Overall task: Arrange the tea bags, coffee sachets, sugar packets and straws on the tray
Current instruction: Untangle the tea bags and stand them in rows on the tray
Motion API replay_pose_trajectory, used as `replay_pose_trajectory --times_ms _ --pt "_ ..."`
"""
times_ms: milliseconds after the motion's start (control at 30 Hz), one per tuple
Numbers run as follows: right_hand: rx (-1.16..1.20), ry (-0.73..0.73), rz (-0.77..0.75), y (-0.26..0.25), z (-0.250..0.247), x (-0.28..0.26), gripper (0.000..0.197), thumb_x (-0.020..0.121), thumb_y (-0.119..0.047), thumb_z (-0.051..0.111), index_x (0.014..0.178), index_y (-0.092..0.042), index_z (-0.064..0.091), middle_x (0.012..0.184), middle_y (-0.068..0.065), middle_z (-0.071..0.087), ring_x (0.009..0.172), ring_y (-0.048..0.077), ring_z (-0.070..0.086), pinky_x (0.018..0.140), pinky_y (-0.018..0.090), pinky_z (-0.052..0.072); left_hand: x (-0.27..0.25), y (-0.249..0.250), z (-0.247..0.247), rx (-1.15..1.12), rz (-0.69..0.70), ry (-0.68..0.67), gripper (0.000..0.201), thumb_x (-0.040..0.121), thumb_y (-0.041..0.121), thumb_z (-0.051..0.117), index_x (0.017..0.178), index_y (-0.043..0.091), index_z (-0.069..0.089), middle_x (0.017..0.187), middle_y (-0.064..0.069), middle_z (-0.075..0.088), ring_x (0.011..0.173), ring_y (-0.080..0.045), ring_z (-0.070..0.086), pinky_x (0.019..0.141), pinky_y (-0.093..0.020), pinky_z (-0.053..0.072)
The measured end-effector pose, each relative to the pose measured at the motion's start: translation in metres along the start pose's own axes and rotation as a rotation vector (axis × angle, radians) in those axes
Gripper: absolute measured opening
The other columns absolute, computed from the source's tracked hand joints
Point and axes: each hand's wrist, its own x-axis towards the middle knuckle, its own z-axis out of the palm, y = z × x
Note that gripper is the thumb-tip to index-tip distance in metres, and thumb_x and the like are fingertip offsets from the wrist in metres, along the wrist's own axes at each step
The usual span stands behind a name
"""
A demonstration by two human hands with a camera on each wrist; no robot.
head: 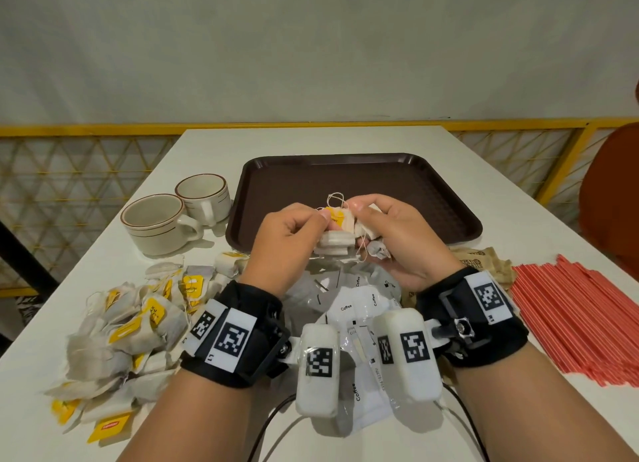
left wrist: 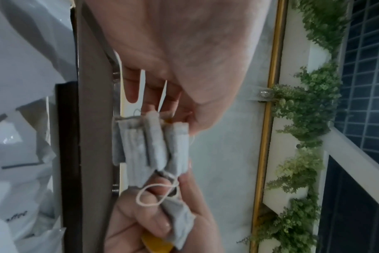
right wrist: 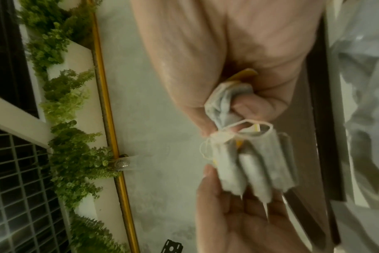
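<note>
Pinching a small stack of tea bags [head: 333,245] with the left hand [head: 288,233], thumb and fingers curled round the yellow tag end. Right hand [head: 397,240] gripping a crumpled tea bag [head: 378,250] low in the palm, its fingertips up at the tangled strings [head: 337,198]. Both held up over the near edge of the brown tray [head: 432,198], nothing laid on it yet. Looks like untangling before placing.

Soft, light paper pouches, easily torn or crushed; best taken flat by the body or by the tag, never yanked by the thread. Strings likely to snag and drag a neighbour along.

Wrists raised off the tabletop [head: 518,192], palms turned inward, knuckles nearly meeting.

Waiting behind: heap of tea bags [head: 131,326] to the left, white coffee sachets [head: 349,309] under the wrists, brown packets [head: 480,264] and red straws [head: 581,323] to the right. Two cups [head: 159,223] just beside the tray's left rim.
</note>
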Motion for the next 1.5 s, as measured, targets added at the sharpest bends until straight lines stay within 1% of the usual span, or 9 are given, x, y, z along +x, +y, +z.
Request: replay_pose_trajectory --times_ms 200,267,400,500,633,733,900,1167,1500 --pt "0.319 0.116 0.079 -0.006 0.002 -0.001 0.029 0.101 -0.032 0.044 0.108 -0.011 0.061 0.084 0.005 0.057 0.062 0.010 0.055 0.051 0.022 0.046 -0.009 0.005 0.014 0.143 -0.027 -0.081 0.043 0.066 0.061 0.065 0.072 0.020 0.075 0.083 0.002 0.061 0.075 -0.011 0.058 0.070 -0.024 0.046" --pt "0.304 0.142 0.094 -0.005 0.006 -0.003 0.030 0.101 -0.033 0.043 0.113 -0.012 0.060 0.094 0.007 0.057 0.062 0.011 0.059 0.047 0.021 0.048 -0.009 0.006 0.018 0.194 -0.023 -0.094 0.039 0.062 0.058 0.071 0.075 0.020 0.074 0.082 0.008 0.058 0.072 -0.003 0.055 0.066 -0.014 0.043" --pt "0.245 0.140 0.087 -0.001 0.012 -0.003 0.030 0.101 -0.035 0.042 0.117 -0.016 0.057 0.115 0.009 0.058 0.088 0.021 0.063 0.054 0.025 0.053 -0.007 0.002 0.020 0.347 0.038 -0.071 0.028 0.070 0.042 0.079 0.081 0.018 0.073 0.083 0.008 0.056 0.072 -0.003 0.052 0.062 -0.010 0.039" --pt "0.232 0.138 0.075 0.000 0.015 -0.002 0.029 0.101 -0.037 0.042 0.109 -0.014 0.059 0.101 0.009 0.060 0.081 0.019 0.060 0.069 0.026 0.049 -0.006 -0.001 0.020 0.365 0.085 -0.011 0.020 0.079 0.035 0.074 0.079 0.015 0.073 0.080 0.007 0.055 0.069 -0.003 0.050 0.062 -0.007 0.037" --pt "0.261 0.091 0.075 -0.002 0.013 -0.002 0.028 0.099 -0.037 0.047 0.106 -0.013 0.059 0.080 0.004 0.055 0.064 0.013 0.052 0.060 0.025 0.037 -0.004 -0.005 0.016 0.337 0.087 0.027 0.013 0.086 0.022 0.069 0.079 0.013 0.075 0.081 0.003 0.060 0.071 -0.006 0.054 0.062 -0.009 0.039" --pt "0.209 -0.022 0.036 -0.003 0.009 -0.005 0.024 0.091 -0.016 0.060 0.115 -0.013 0.057 0.087 0.002 0.058 0.070 0.010 0.055 0.062 0.022 0.043 -0.003 -0.005 0.014 0.266 0.042 0.031 0.011 0.085 0.020 0.070 0.076 0.016 0.074 0.082 0.000 0.062 0.074 -0.012 0.057 0.065 -0.015 0.042" --pt "0.125 -0.122 -0.030 -0.001 0.004 -0.005 0.054 0.077 0.022 0.058 0.120 -0.011 0.054 0.103 0.017 0.056 0.089 0.023 0.059 0.078 0.030 0.051 0.000 -0.007 0.009 0.186 -0.025 0.071 0.014 0.081 0.018 0.071 0.068 0.021 0.072 0.080 0.001 0.064 0.077 -0.015 0.060 0.069 -0.023 0.045" --pt "0.236 -0.024 -0.090 -0.003 -0.005 0.001 0.014 0.087 0.008 0.059 0.089 -0.006 0.062 0.092 0.010 0.065 0.080 0.015 0.065 0.069 0.024 0.057 0.003 -0.006 -0.001 0.107 -0.031 0.157 0.020 0.082 0.017 0.072 0.067 0.031 0.071 0.084 0.004 0.067 0.079 -0.008 0.063 0.079 -0.027 0.051" --pt "0.115 -0.095 -0.115 0.001 0.003 -0.002 0.021 0.085 -0.003 0.065 0.105 0.003 0.062 0.090 0.011 0.066 0.077 0.011 0.066 0.067 0.021 0.056 0.001 -0.007 0.002 0.200 0.032 0.108 0.007 0.083 0.015 0.071 0.079 0.020 0.075 0.086 0.003 0.063 0.079 -0.007 0.060 0.075 -0.020 0.048"
